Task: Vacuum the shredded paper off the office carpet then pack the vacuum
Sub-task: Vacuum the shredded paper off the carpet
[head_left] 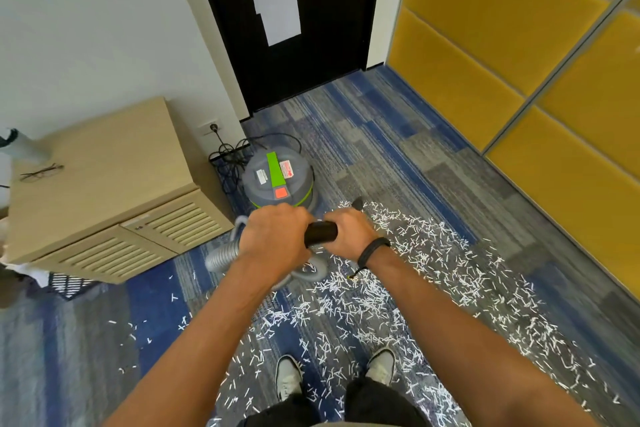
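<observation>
Two hands clamp one black tube just in front of the grey-and-green vacuum canister: left hand wrapped round its near end w/ the ribbed grey hose, right hand gripping beside it. Shredded paper litters the blue-grey carpet in front & right of the canister. Left of it, a beige cabinet; behind, a black door.

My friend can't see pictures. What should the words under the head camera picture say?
Two hands, left hand and right hand, grip a black vacuum tube above a blue-grey carpet strewn with white shredded paper. A grey and green vacuum stands ahead, its hose by the left hand, near a wooden cabinet and a black door.
</observation>
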Action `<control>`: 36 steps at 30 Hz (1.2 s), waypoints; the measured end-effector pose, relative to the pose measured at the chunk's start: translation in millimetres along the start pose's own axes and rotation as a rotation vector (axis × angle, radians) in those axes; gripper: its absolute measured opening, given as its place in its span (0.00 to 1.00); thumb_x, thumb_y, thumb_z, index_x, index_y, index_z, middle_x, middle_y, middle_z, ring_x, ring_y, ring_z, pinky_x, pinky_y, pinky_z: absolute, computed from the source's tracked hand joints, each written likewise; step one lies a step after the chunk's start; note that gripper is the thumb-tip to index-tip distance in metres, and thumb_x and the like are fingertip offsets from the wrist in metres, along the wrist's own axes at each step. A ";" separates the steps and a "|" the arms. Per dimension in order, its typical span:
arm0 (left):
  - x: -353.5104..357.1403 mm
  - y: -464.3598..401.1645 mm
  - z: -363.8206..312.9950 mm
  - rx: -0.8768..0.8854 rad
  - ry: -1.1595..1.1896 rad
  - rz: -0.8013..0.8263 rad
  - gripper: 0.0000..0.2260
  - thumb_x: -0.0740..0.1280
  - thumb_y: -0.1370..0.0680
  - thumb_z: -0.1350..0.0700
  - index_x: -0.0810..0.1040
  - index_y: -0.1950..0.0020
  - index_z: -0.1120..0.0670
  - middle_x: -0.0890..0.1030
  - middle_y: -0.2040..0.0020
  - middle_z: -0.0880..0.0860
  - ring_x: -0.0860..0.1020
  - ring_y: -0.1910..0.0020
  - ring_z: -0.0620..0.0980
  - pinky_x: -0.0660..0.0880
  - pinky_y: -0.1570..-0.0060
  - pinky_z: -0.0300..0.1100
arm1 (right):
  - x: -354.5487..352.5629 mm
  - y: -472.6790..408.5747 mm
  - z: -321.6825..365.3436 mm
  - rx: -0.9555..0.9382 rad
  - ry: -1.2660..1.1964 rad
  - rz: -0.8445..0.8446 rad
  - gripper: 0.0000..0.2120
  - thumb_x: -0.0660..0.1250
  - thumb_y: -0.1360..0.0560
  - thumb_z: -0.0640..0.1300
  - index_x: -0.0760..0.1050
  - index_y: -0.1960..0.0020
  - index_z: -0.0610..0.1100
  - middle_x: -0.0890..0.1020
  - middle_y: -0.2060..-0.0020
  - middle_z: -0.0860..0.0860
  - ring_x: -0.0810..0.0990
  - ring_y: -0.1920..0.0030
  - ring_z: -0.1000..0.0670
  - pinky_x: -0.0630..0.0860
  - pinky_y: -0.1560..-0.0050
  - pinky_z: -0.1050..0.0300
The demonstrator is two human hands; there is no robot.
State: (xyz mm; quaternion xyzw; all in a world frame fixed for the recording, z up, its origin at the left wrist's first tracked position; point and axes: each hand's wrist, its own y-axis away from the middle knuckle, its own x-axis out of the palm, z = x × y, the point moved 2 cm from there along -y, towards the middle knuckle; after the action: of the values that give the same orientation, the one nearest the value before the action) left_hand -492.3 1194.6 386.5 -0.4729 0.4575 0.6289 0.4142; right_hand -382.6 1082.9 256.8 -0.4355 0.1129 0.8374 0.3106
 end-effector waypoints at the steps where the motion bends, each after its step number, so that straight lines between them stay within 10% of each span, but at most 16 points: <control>1: -0.1 1.8 3.8 -0.001 0.000 0.007 0.16 0.72 0.27 0.47 0.82 0.40 0.43 0.84 0.54 0.50 0.84 0.54 0.56 0.77 0.57 0.47 | 2.8 -2.4 3.2 0.000 0.003 0.012 0.07 0.76 0.34 0.42 0.78 0.64 0.46 0.82 0.68 0.45 0.81 0.65 0.42 0.65 0.65 0.59; 36: 14.3 101.0 114.7 0.033 -0.069 0.014 0.12 0.73 0.26 0.51 0.82 0.43 0.47 0.83 0.55 0.50 0.83 0.55 0.55 0.69 0.63 0.44 | 97.3 9.5 126.5 -0.013 -0.118 -0.046 0.15 0.66 0.35 0.58 0.78 0.64 0.46 0.81 0.68 0.48 0.79 0.66 0.45 0.72 0.66 0.52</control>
State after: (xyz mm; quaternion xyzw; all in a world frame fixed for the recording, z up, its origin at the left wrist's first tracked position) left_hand -616.3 1282.8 406.6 -0.4409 0.4566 0.6399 0.4332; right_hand -513.4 1174.6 253.5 -0.3898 0.0788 0.8550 0.3331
